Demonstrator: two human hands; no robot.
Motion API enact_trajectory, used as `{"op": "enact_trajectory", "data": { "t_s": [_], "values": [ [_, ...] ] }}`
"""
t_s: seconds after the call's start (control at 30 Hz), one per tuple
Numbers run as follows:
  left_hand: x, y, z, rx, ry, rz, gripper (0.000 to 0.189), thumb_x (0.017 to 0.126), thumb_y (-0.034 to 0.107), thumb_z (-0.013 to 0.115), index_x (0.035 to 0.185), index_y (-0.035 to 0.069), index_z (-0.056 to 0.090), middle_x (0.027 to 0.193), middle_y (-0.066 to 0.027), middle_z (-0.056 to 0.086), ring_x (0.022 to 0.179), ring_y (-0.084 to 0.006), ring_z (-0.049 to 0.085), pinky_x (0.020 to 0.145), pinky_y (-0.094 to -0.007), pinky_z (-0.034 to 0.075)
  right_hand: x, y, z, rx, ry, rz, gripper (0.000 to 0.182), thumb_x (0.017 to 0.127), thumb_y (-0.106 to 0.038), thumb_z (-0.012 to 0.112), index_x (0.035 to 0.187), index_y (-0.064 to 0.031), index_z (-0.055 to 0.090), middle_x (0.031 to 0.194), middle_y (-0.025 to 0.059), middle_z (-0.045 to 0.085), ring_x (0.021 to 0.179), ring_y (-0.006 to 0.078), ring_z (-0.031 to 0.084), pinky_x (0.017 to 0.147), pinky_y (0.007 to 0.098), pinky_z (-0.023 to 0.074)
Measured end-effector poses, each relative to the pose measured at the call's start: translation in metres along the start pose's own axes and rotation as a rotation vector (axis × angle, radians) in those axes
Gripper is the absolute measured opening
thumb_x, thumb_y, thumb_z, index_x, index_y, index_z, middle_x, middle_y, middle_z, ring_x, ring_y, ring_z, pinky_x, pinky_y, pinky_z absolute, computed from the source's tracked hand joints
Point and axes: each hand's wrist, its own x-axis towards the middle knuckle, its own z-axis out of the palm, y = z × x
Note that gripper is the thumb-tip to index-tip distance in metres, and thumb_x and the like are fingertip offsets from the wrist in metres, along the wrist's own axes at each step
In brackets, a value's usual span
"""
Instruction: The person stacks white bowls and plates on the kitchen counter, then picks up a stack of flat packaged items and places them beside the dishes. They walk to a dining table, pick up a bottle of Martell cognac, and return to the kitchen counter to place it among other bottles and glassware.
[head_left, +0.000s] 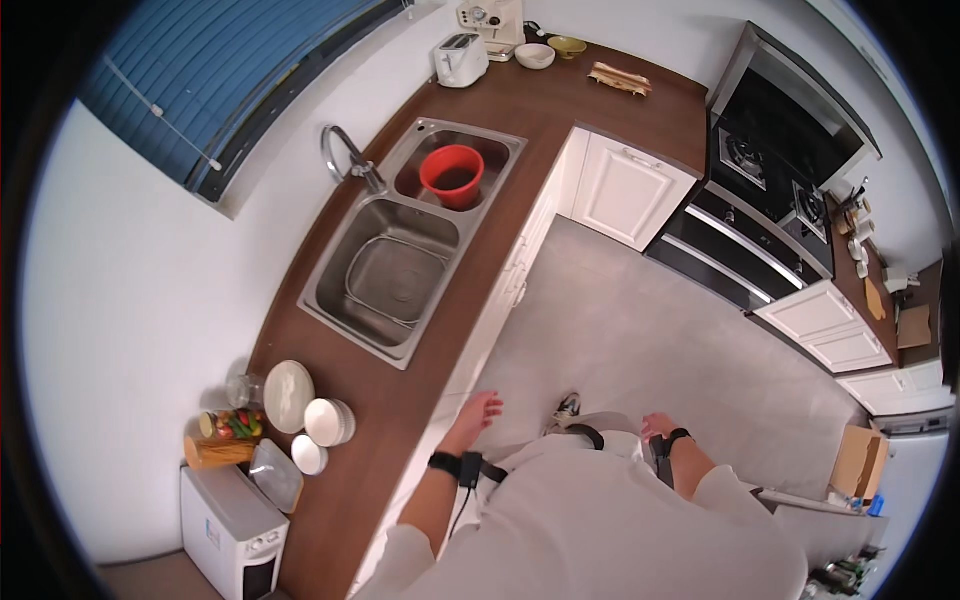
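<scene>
My left hand (478, 417) hangs beside the front edge of the brown counter (405, 405), holding nothing, its fingers apart. Low at my other side is my right hand (658, 426), partly hidden by its wrist and strap; no object shows in it. A steel double sink (390, 292) is set in the counter ahead on the left. Its far basin holds a red plastic bucket (452, 169), dark inside. A wire ring (360, 259) lies in the near basin, below the chrome faucet (349, 154).
White bowls (330, 422), glass jars (240, 391) and a white appliance (232, 510) stand at the counter's near left. Farther off are a toaster (461, 60), coffee machine (495, 22) and gas stove (776, 180). A cardboard box (859, 461) sits at the right.
</scene>
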Motion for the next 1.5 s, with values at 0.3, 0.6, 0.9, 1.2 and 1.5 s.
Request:
{"op": "enact_trajectory", "data": {
  "t_s": [0.3, 0.6, 0.9, 1.2, 1.5],
  "values": [
    [0.083, 0.11, 0.131, 0.308, -0.165, 0.077, 0.033, 0.09, 0.043, 0.055, 0.11, 0.017, 0.056, 0.099, 0.0018, 0.062, 0.086, -0.0087, 0.058, 0.066, -0.0261, 0.04, 0.021, -0.021, -0.114, 0.157, 0.109, -0.193, 0.034, 0.091, -0.025, 0.055, 0.11, 0.0017, 0.049, 0.078, 0.017, 0.064, 0.057, 0.0291, 0.063, 0.05, 0.045, 0.0541],
    [0.169, 0.158, 0.124, 0.121, -0.02, 0.155, 0.031, 0.09, 0.031, 0.053, 0.109, 0.007, 0.055, 0.097, -0.0069, 0.064, 0.072, -0.0128, 0.061, 0.049, -0.0265, 0.04, 0.07, -0.089, -0.178, -0.011, -0.006, -0.083, 0.031, 0.091, -0.028, 0.054, 0.11, -0.0035, 0.048, 0.085, 0.0212, 0.063, 0.063, 0.0361, 0.063, 0.049, 0.0481, 0.0509],
    [0.253, 0.255, 0.134, 0.032, 0.017, 0.193, 0.031, 0.09, 0.033, 0.054, 0.105, 0.007, 0.057, 0.095, -0.0034, 0.064, 0.074, -0.0119, 0.06, 0.054, -0.0295, 0.04, 0.092, -0.315, -0.249, 0.068, 0.158, -0.211, 0.038, 0.094, -0.029, 0.05, 0.12, -0.0033, 0.041, 0.085, 0.0185, 0.059, 0.056, 0.0321, 0.061, 0.041, 0.0421, 0.0483],
    [0.322, 0.308, 0.118, -0.148, -0.12, 0.477, 0.02, 0.093, 0.013, 0.054, 0.112, 0.004, 0.055, 0.1, -0.0079, 0.063, 0.089, -0.0177, 0.062, 0.076, -0.0312, 0.054, 0.178, -0.46, -0.31, 0.146, 0.02, -0.683, 0.035, 0.098, -0.043, 0.039, 0.111, -0.0142, 0.054, 0.093, 0.0018, 0.057, 0.07, 0.0156, 0.053, 0.056, 0.0369, 0.0487],
    [0.268, 0.332, 0.15, -0.198, 0.373, 0.062, 0.029, 0.093, 0.035, 0.053, 0.113, 0.014, 0.057, 0.098, -0.0012, 0.064, 0.086, -0.0117, 0.059, 0.072, -0.0284, 0.042, 0.125, -0.723, -0.281, -0.175, 0.775, -1.189, 0.027, 0.084, -0.019, 0.062, 0.103, -0.0013, 0.055, 0.086, 0.0168, 0.064, 0.08, 0.0321, 0.064, 0.073, 0.0412, 0.0499]
  ]
}}
